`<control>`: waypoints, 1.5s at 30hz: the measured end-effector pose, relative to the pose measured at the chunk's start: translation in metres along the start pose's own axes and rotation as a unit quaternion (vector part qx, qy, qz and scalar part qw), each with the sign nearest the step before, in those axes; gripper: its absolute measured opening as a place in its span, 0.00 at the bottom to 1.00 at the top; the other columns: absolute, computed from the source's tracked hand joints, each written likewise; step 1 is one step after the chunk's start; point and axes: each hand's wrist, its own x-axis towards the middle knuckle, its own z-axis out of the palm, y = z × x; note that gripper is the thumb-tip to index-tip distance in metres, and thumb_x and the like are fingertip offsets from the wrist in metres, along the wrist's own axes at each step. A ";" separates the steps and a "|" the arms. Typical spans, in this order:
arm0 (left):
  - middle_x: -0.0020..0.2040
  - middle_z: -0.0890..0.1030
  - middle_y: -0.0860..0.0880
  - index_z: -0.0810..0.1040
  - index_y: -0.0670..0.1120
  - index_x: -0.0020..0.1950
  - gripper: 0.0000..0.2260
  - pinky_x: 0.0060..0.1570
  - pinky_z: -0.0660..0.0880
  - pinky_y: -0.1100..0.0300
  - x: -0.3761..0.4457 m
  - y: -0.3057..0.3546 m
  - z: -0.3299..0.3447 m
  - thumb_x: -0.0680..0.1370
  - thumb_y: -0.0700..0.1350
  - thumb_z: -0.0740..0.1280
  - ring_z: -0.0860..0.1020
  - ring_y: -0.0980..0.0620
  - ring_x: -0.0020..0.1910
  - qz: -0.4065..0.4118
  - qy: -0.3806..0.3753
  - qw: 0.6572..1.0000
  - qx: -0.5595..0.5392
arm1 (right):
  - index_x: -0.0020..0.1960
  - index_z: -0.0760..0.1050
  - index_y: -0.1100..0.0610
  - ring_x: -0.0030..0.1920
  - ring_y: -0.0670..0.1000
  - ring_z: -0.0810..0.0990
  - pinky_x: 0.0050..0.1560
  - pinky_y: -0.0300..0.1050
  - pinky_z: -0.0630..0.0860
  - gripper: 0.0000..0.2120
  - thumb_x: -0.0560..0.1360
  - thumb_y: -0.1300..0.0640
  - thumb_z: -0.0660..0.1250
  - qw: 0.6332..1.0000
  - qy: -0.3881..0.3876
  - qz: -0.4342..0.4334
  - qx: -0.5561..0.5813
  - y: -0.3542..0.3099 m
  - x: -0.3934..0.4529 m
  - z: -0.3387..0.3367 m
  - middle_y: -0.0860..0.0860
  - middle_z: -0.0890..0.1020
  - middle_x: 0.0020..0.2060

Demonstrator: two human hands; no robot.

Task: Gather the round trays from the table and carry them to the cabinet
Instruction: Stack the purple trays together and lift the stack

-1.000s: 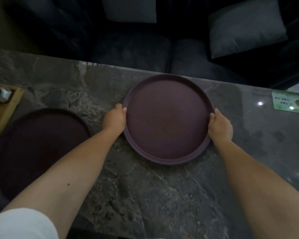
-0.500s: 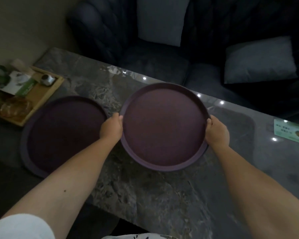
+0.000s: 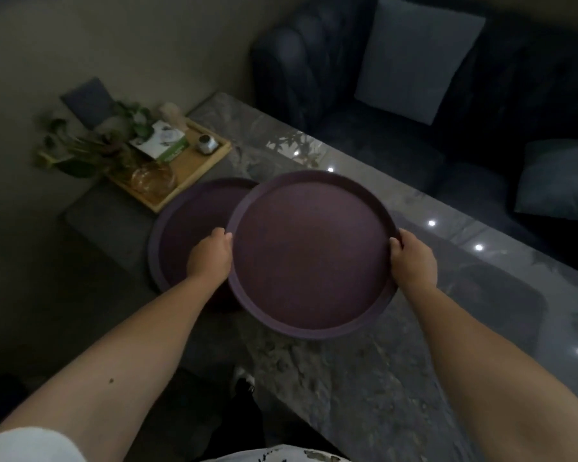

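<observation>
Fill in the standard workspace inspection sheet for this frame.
Surface: dark marble table, glossy, with light reflections.
Job's things: held tray overlaps second tray lying on the table.
Clutter: wooden tray with box, small jar, glass dish; plant beside it.
Grippers: left hand and right hand grip opposite rims of the held tray.
Cables: nothing seen.
Surroundings: dark sofa with grey cushions; no cabinet in view.

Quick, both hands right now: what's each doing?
Left hand: closed on the left rim of the lifted round purple tray.
Right hand: closed on that tray's right rim.
</observation>
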 end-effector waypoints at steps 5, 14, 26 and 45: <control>0.36 0.74 0.47 0.71 0.44 0.47 0.15 0.34 0.68 0.52 0.026 -0.065 -0.022 0.83 0.51 0.50 0.73 0.45 0.35 -0.025 0.002 1.000 -0.002 | 0.58 0.75 0.53 0.48 0.59 0.79 0.45 0.53 0.76 0.13 0.79 0.52 0.56 1.000 -0.010 -0.016 0.002 -0.060 -0.003 0.047 0.55 0.82 0.48; 0.37 0.74 0.48 0.70 0.47 0.47 0.13 0.34 0.72 0.52 0.061 -0.143 -0.039 0.82 0.52 0.51 0.74 0.49 0.34 -0.049 -0.023 0.999 0.006 | 0.57 0.76 0.55 0.49 0.62 0.79 0.47 0.56 0.76 0.13 0.79 0.53 0.57 1.000 -0.020 -0.015 -0.016 -0.128 -0.008 0.113 0.58 0.82 0.49; 0.37 0.75 0.47 0.70 0.46 0.49 0.12 0.35 0.74 0.51 0.076 -0.164 -0.033 0.82 0.51 0.52 0.75 0.50 0.34 -0.048 -0.051 0.997 0.037 | 0.63 0.73 0.55 0.53 0.63 0.78 0.48 0.53 0.73 0.16 0.79 0.52 0.56 0.997 -0.034 0.009 -0.074 -0.138 -0.012 0.144 0.60 0.80 0.56; 0.38 0.73 0.47 0.69 0.45 0.51 0.11 0.30 0.72 0.52 0.086 -0.172 -0.022 0.82 0.50 0.52 0.74 0.50 0.32 -0.030 -0.059 0.992 0.107 | 0.63 0.71 0.56 0.52 0.65 0.78 0.47 0.55 0.74 0.16 0.79 0.50 0.55 0.995 -0.043 0.029 -0.089 -0.138 -0.013 0.158 0.61 0.77 0.57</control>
